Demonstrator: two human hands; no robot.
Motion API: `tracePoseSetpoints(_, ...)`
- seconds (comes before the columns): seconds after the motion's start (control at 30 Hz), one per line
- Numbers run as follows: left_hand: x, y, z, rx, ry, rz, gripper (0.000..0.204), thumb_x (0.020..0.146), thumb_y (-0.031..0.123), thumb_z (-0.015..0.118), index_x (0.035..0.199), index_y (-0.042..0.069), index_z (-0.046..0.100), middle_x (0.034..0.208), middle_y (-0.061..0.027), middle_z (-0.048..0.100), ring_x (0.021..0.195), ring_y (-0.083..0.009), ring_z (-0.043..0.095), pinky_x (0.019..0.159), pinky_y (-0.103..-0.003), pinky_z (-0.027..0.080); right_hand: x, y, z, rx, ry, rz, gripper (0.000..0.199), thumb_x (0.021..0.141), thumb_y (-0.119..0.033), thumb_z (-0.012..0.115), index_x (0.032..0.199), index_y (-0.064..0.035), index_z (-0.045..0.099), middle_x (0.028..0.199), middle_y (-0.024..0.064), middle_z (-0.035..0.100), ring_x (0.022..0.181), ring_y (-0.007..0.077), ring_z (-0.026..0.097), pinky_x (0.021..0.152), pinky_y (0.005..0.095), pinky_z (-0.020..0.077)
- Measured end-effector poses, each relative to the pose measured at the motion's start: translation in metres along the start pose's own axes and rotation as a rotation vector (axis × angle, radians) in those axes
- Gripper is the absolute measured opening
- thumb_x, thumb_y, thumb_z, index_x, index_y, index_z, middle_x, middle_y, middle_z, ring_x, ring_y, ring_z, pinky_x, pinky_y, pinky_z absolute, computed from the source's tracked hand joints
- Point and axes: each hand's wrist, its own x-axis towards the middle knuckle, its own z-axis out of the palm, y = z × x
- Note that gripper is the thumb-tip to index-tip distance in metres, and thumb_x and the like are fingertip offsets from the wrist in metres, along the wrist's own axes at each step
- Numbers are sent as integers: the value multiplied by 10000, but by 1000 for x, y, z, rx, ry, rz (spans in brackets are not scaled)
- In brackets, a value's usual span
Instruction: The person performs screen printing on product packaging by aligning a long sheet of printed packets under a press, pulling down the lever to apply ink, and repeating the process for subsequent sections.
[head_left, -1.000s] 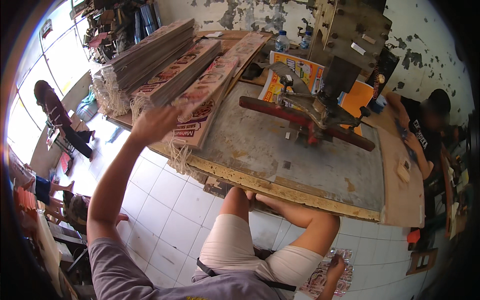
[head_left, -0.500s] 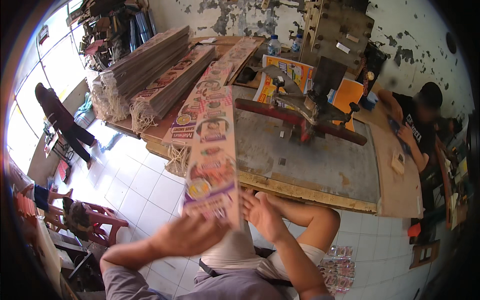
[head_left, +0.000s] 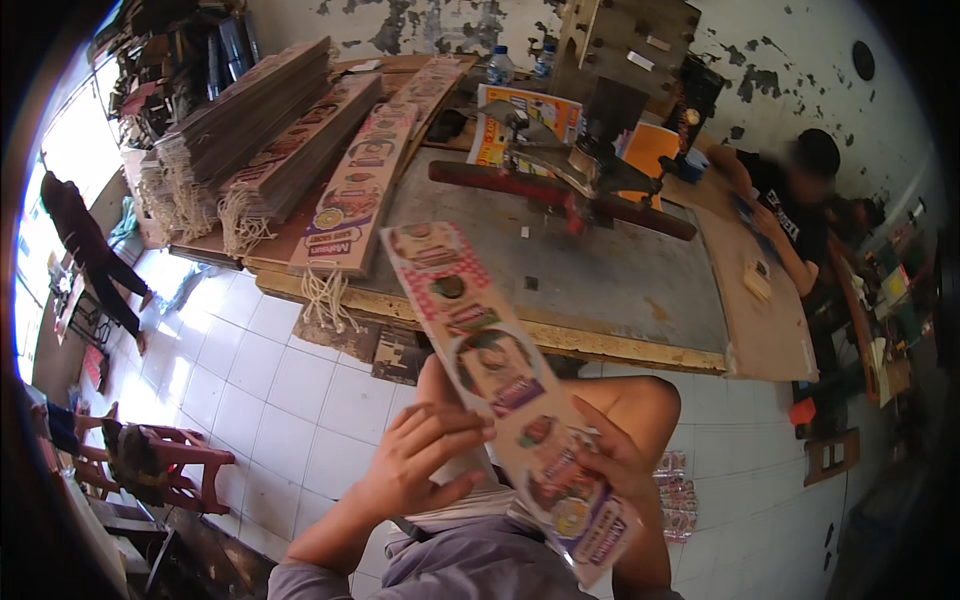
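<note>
A long printed strip (head_left: 495, 365), pale pink with food pictures and a purple end band, lies slantwise over my lap, its far end above the table edge. My right hand (head_left: 612, 455) grips its right side near the purple end, thumb on the printed face and the other fingers partly hidden. Beside its left edge is my left hand (head_left: 425, 460), fingers stretched and apart, fingertips close to the strip; whether they touch it I cannot tell. On the table, a stack of similar strips (head_left: 345, 200) has white strings (head_left: 330, 300) hanging from its near end.
More bundled strips (head_left: 240, 125) are piled at the table's left. A metal machine with a red bar (head_left: 480, 178) stands over the grey tabletop (head_left: 460, 255). A person (head_left: 800, 190) sits at the right; another (head_left: 85, 250) stands at the left. A red stool (head_left: 195, 455) is on the tiled floor.
The strip has come off the stack toward me and turned slantwise. My right hand has closed on its edge; my left hand has let go of its near end. The view has shifted slightly right.
</note>
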Motion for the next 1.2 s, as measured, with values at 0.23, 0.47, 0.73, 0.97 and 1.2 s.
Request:
tracePoseSetpoints(0.23, 42, -36, 47, 18, -37, 41, 560, 843, 186, 851, 1363, 83, 672, 1395, -107, 682, 1305, -344, 639, 1109, -486, 472, -103, -14, -27, 94, 269, -114, 851, 1010, 36, 608, 1724, 51, 146, 1640, 258, 479, 1421, 300, 594, 1188, 386, 466)
tracePoseSetpoints(0.47, 115, -111, 88, 125, -56, 50, 576, 956, 306, 765, 1447, 38, 626, 1468, -169, 625, 1390, -374, 571, 1186, -509, 420, -46, 4, -10, -124, 363, -217, 813, 1089, -52, 621, 1728, 52, 130, 1643, 217, 484, 1434, 233, 544, 1214, 355, 397)
tracePoseSetpoints(0.73, 140, -158, 100, 212, -149, 28, 636, 960, 368, 737, 1464, 1, 615, 1552, -194, 590, 1480, -374, 513, 1271, -516, 355, -5, 20, 21, -55, 403, -235, 811, 1098, -17, 600, 1736, 35, 101, 1619, 199, 511, 1429, 199, 543, 1189, 328, 421)
tracePoseSetpoints(0.97, 137, -155, 100, 219, -174, -29, 670, 954, 370, 724, 1478, -30, 601, 1569, -209, 579, 1420, -384, 578, 1276, -545, 359, -5, 18, 24, -24, 375, -179, 824, 1110, -19, 566, 1750, -14, 48, 1573, 193, 546, 1336, 189, 597, 1132, 330, 459)
tracePoseSetpoints(1.2, 138, -154, 99, 228, -200, -44, 665, 981, 360, 709, 1515, -15, 581, 1597, -195, 558, 1415, -387, 581, 1286, -555, 348, -8, 17, 24, -74, 377, -151, 826, 1100, 7, 551, 1755, -34, 49, 1555, 173, 543, 1237, 141, 611, 1080, 310, 484)
